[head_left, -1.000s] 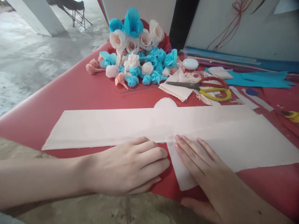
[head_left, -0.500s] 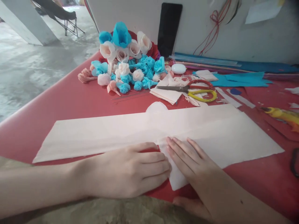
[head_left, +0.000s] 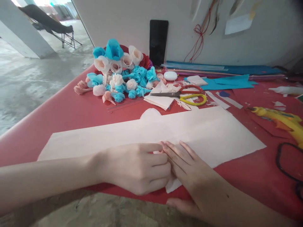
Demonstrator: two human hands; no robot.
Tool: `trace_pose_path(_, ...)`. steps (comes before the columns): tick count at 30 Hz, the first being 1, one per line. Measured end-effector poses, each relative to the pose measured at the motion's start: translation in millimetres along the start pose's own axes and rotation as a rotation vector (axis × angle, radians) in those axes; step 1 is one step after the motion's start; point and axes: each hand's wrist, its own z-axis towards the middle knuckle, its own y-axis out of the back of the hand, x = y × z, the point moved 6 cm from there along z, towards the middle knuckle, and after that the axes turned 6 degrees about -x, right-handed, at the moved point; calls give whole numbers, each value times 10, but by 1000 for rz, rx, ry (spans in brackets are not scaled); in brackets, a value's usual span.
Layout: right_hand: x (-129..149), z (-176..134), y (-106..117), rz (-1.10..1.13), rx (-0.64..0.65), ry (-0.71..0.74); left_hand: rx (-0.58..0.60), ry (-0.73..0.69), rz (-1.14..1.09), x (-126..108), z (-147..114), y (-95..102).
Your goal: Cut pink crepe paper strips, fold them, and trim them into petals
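A long pale cream sheet of crepe paper (head_left: pixel 203 132) lies across the red tabletop, with one corner jutting toward me. My left hand (head_left: pixel 139 167) has its fingers curled in at the near edge of this sheet, apparently pinching it; the thumb is mostly hidden. Pressed flat on the paper, my right hand (head_left: pixel 194 176) has its fingers stretched forward and its thumb out toward the table's front edge. The two hands touch over the middle of the near edge. A rounded pale paper piece (head_left: pixel 151 114) peeks out behind the sheet.
Blue, cream and red paper flowers (head_left: pixel 118 72) are heaped at the back left. Scissors (head_left: pixel 182 94) with red and yellow handles rest on paper scraps. A yellow glue gun (head_left: pixel 279 118) and its black cable (head_left: pixel 279 154) lie right. A black phone (head_left: pixel 158 42) leans against the wall.
My left hand has shifted slightly, its index finger and thumb now up against my right fingertips at the paper's edge. The right hand stays pressed down. The camera view has turned right.
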Motion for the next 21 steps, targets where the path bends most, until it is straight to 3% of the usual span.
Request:
trace_pose_path(4, 16, -24, -40, 33, 2, -8, -83, 82, 10, 0, 4, -21)
trace_pose_path(10, 6, -3, -18, 25, -14, -5, -112, 112, 14, 7, 6, -11)
trace_pose_path(16, -32, 22, 171, -42, -80, 71, -47, 165, -6, -24, -77, 53)
trace_pose_path(21, 11, -30, 88, -162, -156, 153, 37, 274, -42, -52, -230, 190)
